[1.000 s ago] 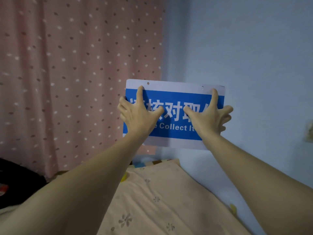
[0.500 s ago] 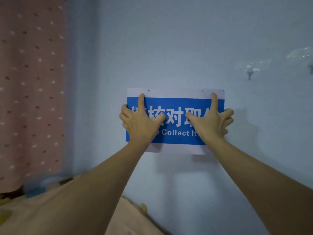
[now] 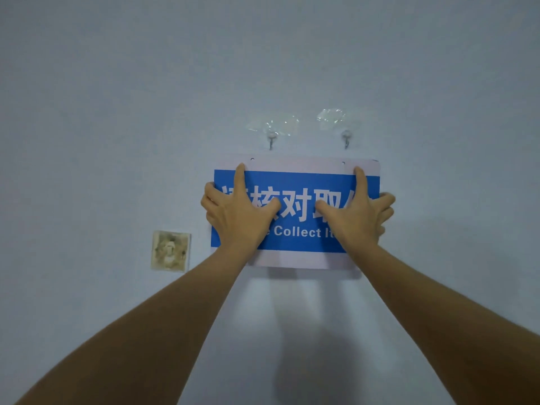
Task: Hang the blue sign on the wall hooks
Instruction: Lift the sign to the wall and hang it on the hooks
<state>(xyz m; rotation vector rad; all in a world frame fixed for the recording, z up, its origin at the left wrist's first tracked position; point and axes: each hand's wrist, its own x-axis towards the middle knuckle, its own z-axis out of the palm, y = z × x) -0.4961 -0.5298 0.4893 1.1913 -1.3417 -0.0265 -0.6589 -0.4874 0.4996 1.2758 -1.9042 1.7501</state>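
The blue sign (image 3: 296, 182) has white borders, white characters and two small holes along its top edge. It is held flat in front of the pale blue wall. My left hand (image 3: 238, 213) grips its left side and my right hand (image 3: 358, 216) grips its right side, each with the index finger stretched up. Just above the sign two small metal hooks are stuck to the wall on clear adhesive pads, the left hook (image 3: 271, 139) and the right hook (image 3: 346, 138). The sign's holes sit a little below the hooks and slightly to their left.
A stained, yellowed wall socket plate (image 3: 170, 251) sits left of the sign at its lower edge. The pale blue wall (image 3: 117, 112) fills the rest of the view, with the sign's shadow below.
The view has swung right along the wall: the pink curtain and the bed are gone. The sign, still in both hands, now sits right under the two hooks.
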